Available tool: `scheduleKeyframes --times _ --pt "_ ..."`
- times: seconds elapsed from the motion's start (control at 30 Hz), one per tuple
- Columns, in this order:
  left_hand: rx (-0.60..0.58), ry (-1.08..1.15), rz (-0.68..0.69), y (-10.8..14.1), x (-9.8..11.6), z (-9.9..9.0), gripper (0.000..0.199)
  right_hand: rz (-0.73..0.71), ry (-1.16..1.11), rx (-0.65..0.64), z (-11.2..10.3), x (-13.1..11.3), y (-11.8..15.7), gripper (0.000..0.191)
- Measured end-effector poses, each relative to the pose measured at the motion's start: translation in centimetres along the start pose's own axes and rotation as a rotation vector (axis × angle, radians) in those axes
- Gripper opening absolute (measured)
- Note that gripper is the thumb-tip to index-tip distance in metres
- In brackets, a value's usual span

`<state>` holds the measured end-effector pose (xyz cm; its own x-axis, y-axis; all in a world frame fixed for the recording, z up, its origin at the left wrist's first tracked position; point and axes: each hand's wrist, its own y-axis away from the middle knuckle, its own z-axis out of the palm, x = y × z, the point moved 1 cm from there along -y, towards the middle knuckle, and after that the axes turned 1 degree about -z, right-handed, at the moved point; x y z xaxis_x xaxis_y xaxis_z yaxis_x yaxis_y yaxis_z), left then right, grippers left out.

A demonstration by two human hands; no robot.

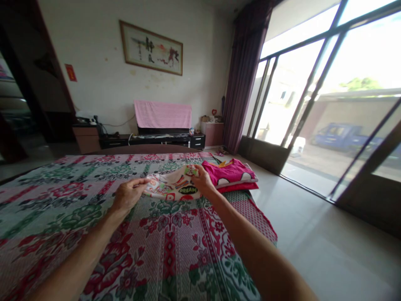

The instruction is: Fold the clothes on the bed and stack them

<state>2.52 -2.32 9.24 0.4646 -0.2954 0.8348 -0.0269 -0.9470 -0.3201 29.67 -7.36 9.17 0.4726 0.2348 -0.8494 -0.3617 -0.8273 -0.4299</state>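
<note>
Left hand point(128, 195) and right hand point(203, 180) each grasp the printed garment point(173, 187), its folded print partly hidden.

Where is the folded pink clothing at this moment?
In the head view, the folded pink clothing lies on the floral bedspread near its far right edge, just right of the right hand.

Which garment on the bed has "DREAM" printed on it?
The pale printed garment held between left hand and right hand; the folded pink garments beside it lack the word.
</note>
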Motion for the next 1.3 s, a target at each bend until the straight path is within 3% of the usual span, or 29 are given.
scheduleKeyframes --times 0.17,0.3,0.57,0.7,0.8,0.9,0.97,1.13,1.3 --pt "-0.05 0.139 0.18 -0.3 7.7 5.2 0.029 -0.084 0.263 0.125 -8.1 -1.7 -4.1 0.054" --pt "-0.128 0.146 0.295 -0.1 11.6 9.8 0.025 -0.07 0.445 0.171 -13.1 -0.5 -5.8 0.054" --pt "-0.18 0.174 0.369 0.0 15.2 15.8 0.029 -0.104 0.613 0.273 -19.4 1.2 -8.1 0.052" --pt "-0.402 0.194 0.344 1.0 14.3 18.2 0.042 -0.058 0.744 0.329 -20.7 2.0 -8.1 0.055" --pt "-0.509 0.147 0.333 1.8 12.1 18.5 0.049 -0.134 0.779 0.351 -19.6 2.6 -6.8 0.052" --pt "-0.496 0.0 0.347 2.1 9.2 17.0 0.037 -0.27 0.782 0.305 -16.3 2.3 -4.9 0.042" --pt "-0.464 -0.097 0.321 2.0 7.1 15.4 0.034 -0.375 0.766 0.241 -13.1 1.5 -3.4 0.036" --pt "-0.371 -0.308 0.195 1.3 1.2 10.6 0.03 -0.587 0.66 -0.091 -4.0 -0.4 0.7 0.024" --pt "-0.211 -0.49 0.218 0.6 -4.5 5.3 0.031 -0.543 0.596 -0.332 3.6 0.5 3.3 0.025"
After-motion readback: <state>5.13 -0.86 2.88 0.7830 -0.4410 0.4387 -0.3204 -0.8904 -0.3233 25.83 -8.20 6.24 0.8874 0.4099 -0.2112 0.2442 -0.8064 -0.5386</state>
